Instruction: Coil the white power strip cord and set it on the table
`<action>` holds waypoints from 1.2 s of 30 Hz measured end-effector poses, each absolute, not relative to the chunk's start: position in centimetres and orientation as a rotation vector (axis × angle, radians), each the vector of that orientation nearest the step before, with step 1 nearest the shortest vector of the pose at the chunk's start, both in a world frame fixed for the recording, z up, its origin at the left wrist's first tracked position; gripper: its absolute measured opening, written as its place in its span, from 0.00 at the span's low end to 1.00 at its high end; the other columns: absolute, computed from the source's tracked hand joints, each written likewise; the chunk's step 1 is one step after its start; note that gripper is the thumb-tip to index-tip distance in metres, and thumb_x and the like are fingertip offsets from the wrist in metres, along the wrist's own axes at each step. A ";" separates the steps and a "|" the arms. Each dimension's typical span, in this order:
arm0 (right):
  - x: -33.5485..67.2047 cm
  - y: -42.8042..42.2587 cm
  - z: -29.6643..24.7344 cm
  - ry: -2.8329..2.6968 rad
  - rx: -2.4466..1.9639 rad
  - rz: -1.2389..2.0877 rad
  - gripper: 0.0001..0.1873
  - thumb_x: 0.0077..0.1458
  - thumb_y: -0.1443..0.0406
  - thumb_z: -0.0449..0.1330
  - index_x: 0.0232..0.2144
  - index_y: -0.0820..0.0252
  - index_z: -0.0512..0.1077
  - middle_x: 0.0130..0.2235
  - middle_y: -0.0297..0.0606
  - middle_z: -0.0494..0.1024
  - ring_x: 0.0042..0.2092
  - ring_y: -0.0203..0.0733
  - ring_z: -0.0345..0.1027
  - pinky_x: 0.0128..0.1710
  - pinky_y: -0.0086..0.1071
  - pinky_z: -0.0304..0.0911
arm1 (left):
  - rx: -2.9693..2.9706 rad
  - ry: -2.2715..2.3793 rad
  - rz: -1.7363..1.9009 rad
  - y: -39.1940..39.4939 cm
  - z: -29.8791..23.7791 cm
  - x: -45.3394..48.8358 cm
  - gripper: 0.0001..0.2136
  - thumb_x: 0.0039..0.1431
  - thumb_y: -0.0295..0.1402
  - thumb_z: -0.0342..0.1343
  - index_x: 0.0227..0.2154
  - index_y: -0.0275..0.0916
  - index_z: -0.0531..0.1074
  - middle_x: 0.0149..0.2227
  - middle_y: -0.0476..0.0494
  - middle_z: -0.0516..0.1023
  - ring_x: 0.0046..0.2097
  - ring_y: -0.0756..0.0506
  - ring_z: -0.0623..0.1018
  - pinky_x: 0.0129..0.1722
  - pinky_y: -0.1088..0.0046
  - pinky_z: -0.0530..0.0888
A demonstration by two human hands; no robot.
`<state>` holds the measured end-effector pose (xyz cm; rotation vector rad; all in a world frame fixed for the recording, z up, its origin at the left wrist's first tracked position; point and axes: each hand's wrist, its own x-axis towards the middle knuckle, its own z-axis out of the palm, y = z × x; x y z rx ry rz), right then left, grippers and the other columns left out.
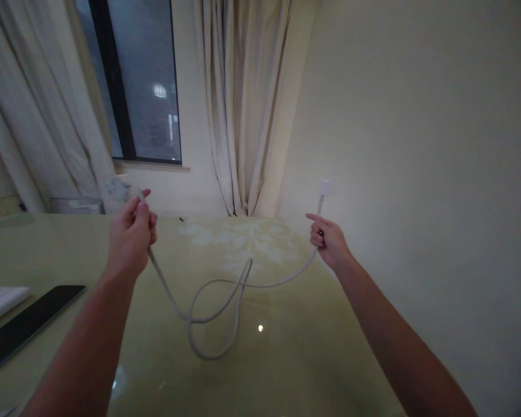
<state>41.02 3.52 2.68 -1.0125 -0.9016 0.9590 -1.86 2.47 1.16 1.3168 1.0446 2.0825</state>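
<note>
Holding a pale cable [243, 284] above the counter [312, 347] with both hands, well apart. In the left hand [132, 237], pinching near one end between thumb and curled fingers [142, 214], closed with hardly a gap; just beyond, a pale, bulky end piece [119, 188], too blurred to make out. In the right hand [330, 242], gripping below a small white plug [325, 187] pointing upward, with the index finger [316, 218] stretched out sideways and the others folded around the cable. Between the hands, sagging and crossing over itself in loose loops; cannot tell whether touching the counter at the lowest bend. On the counter at far left, a flat black slab [30, 324] near a white object [4, 302]. Behind, a window [145, 81] between curtains [247, 104].
</note>
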 end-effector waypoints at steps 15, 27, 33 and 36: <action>20.7 1.3 1.4 -1.162 -0.686 1.481 0.37 0.53 0.35 0.63 0.43 0.62 0.80 0.29 0.34 0.77 0.22 0.28 0.51 0.18 0.25 0.36 | 1.716 1.136 1.592 -2.1 2.4 6.2 0.19 0.63 0.43 0.62 0.51 0.39 0.83 0.21 0.54 0.64 0.22 0.50 0.61 0.22 0.75 0.57; 21.4 1.3 1.6 -1.206 -0.709 1.060 0.15 0.61 0.52 0.63 0.32 0.58 0.78 0.22 0.27 0.67 0.22 0.31 0.50 0.21 0.27 0.48 | 1.384 1.073 1.545 -1.9 0.8 8.1 0.18 0.48 0.46 0.74 0.32 0.39 0.76 0.36 0.42 0.82 0.25 0.49 0.74 0.17 0.76 0.64; 21.2 0.7 1.6 -1.437 -0.749 0.714 0.13 0.64 0.57 0.61 0.37 0.58 0.81 0.32 0.36 0.81 0.32 0.38 0.71 0.32 0.30 0.65 | 1.279 1.065 1.360 -1.8 0.9 7.6 0.25 0.50 0.52 0.72 0.44 0.39 0.78 0.29 0.50 0.73 0.23 0.53 0.68 0.16 0.81 0.57; 20.8 0.3 1.3 -1.465 -0.726 0.684 0.14 0.66 0.57 0.59 0.43 0.58 0.80 0.38 0.38 0.84 0.35 0.39 0.76 0.36 0.32 0.70 | 1.324 1.013 1.338 -2.0 1.0 7.7 0.25 0.55 0.51 0.69 0.50 0.42 0.77 0.39 0.46 0.77 0.25 0.55 0.70 0.17 0.82 0.58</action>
